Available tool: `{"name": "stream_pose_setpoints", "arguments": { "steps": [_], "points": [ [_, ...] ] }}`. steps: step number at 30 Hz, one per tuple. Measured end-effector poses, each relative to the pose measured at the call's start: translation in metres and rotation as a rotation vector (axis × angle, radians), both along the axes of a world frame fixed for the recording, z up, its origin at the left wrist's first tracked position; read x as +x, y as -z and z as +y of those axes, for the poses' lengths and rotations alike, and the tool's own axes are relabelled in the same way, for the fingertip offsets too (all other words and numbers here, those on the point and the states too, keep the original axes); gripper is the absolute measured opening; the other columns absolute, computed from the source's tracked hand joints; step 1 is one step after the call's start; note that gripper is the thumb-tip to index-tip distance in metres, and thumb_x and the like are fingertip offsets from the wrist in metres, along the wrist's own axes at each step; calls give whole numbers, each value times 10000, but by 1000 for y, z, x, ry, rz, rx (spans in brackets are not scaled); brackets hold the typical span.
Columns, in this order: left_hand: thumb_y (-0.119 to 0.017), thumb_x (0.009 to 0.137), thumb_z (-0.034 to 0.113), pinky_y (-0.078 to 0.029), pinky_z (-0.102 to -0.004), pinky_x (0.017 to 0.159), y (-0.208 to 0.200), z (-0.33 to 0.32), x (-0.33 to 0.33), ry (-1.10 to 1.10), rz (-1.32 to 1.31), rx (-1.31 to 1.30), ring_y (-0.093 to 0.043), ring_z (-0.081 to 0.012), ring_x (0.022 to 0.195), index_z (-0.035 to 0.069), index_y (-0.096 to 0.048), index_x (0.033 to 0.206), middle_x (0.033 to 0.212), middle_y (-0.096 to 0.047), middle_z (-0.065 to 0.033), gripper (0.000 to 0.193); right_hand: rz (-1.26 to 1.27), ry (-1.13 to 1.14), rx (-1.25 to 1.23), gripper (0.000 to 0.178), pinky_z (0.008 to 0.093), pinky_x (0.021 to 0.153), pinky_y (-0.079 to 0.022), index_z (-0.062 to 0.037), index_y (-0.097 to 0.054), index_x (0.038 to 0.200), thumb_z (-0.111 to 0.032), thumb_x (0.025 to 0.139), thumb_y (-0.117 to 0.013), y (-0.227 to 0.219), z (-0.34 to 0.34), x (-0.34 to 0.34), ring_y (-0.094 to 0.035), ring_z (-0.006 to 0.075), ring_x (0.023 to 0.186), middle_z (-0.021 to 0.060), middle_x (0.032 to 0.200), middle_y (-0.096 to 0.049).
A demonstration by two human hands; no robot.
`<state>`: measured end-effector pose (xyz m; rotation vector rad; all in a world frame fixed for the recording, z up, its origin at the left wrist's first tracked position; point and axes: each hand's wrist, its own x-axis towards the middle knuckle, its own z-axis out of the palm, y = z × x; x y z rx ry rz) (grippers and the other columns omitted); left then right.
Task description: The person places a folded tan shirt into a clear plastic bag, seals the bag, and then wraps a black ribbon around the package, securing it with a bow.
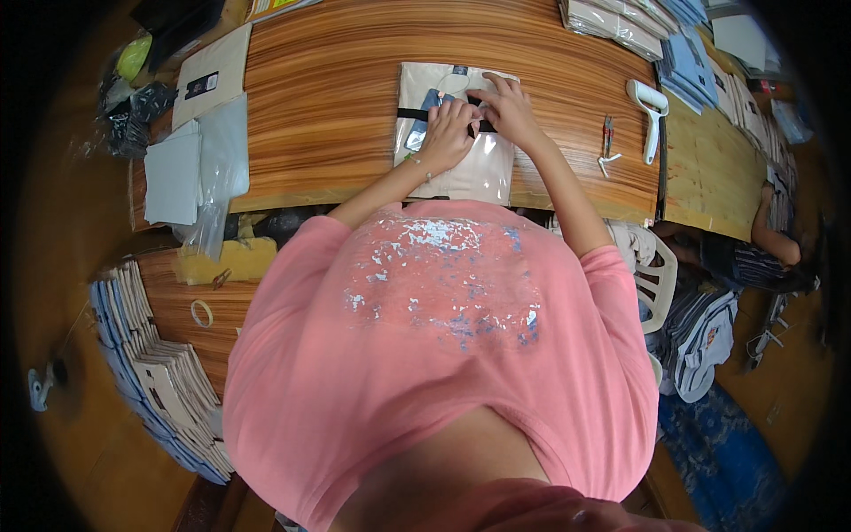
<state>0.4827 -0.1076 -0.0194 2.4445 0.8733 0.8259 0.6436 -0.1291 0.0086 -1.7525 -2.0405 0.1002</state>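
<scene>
A folded cream garment in clear plastic [470, 173] lies on the wooden table straight in front of me. Around its middle runs a black band [409, 113], and a blue hang tag [417, 133] with a pale loop of string lies on top, partly under my left hand. My left hand [448, 135] rests on the package with its fingers curled in at the band. From the right, my right hand [509, 111] meets it there, thumb and fingers pinched on the band. My fingers cover the spot where the band's parts come together.
Right of the package lie red-handled pliers [608, 133] and a white lint roller [651, 111]. Bagged garments [612, 27] are stacked at the far right. At the left are another bagged garment [213, 75] and white sheets [173, 177]. A co-worker's arm [773, 226] shows at the right.
</scene>
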Motion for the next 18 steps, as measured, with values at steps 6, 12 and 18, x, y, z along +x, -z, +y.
{"name": "stream_pose_setpoints", "arguments": {
  "steps": [6,12,18],
  "points": [
    [-508,792,93,-318,-393,792,-13,11,-9,88,126,-107,-459,-281,930,84,-522,926,927,-506,-82,136,561,37,-435,99,330,642,-434,-36,-625,862,-86,778,-609,-5,6,24,-584,179,701,71,713,-601],
    [-503,894,240,-363,-384,732,-16,17,-4,80,-9,-277,-529,-300,806,21,-564,816,806,-559,-108,241,680,290,-394,77,319,564,-431,-42,-614,769,-66,713,-660,-12,-46,-16,-567,204,589,73,620,-557],
    [-500,898,206,-367,-353,728,-15,13,-5,156,-91,-347,-534,-266,782,15,-578,781,784,-561,-94,237,177,140,115,91,375,607,-418,-80,-604,718,-111,664,-670,3,-31,-14,-547,292,618,108,621,-543]
  ]
}}
